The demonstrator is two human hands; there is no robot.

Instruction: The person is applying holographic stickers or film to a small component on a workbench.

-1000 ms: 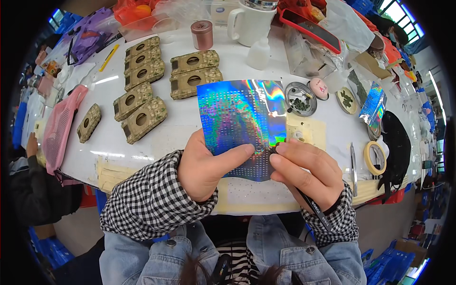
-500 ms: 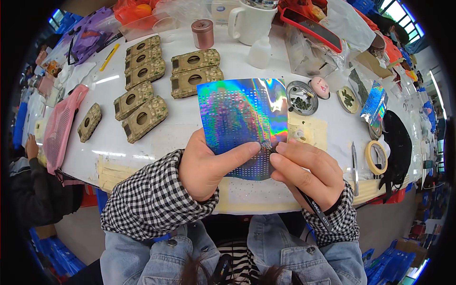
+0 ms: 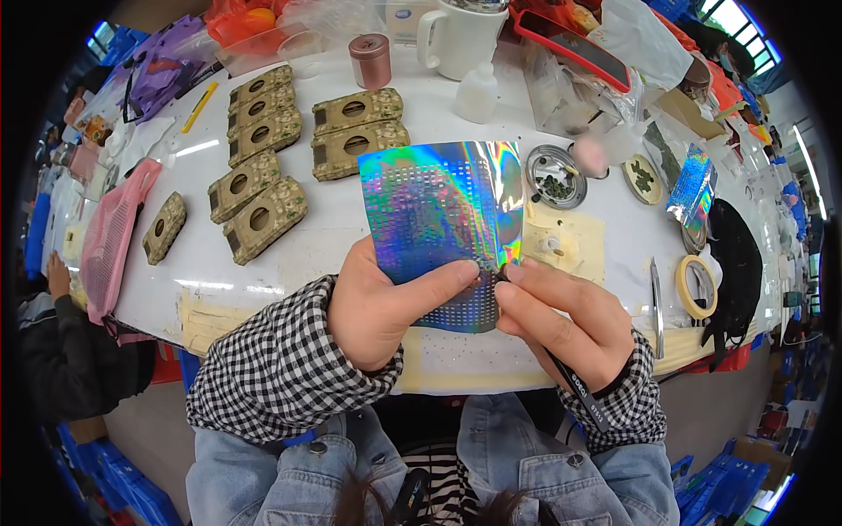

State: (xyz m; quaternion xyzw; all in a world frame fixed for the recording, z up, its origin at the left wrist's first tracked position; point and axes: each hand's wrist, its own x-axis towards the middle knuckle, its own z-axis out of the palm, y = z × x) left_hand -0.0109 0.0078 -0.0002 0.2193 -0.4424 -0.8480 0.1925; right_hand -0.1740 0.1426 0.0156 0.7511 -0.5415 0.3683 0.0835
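A shiny rainbow-blue holographic sheet (image 3: pixel 430 219), covered in rows of small rectangular marks, is held up over the table's near edge. My left hand (image 3: pixel 377 307) grips its lower left, with the thumb flat on the front and the fingers hidden behind. Closed in a pinch, my right hand (image 3: pixel 574 320) holds slim black tweezers (image 3: pixel 574 390). Their tips meet the sheet's lower right part near my left thumb; whether they grip a piece there is too small to tell. Beyond my left hand lie several camouflage toy tank hulls (image 3: pixel 265 219) with round holes.
Right of the sheet stand a round metal dish (image 3: pixel 557 178) of small green pieces and a cream dish (image 3: pixel 642 180). Metal tweezers (image 3: pixel 657 307) and a tape roll (image 3: pixel 695 287) lie nearby. Farther back are a white mug (image 3: pixel 462 42), a squeeze bottle (image 3: pixel 476 94) and a red-cased phone (image 3: pixel 573 50).
The sheet has tilted slightly and its reflections have shifted. Both hands keep their grips, with the tweezers at almost the same spot. The whole view has moved a little.
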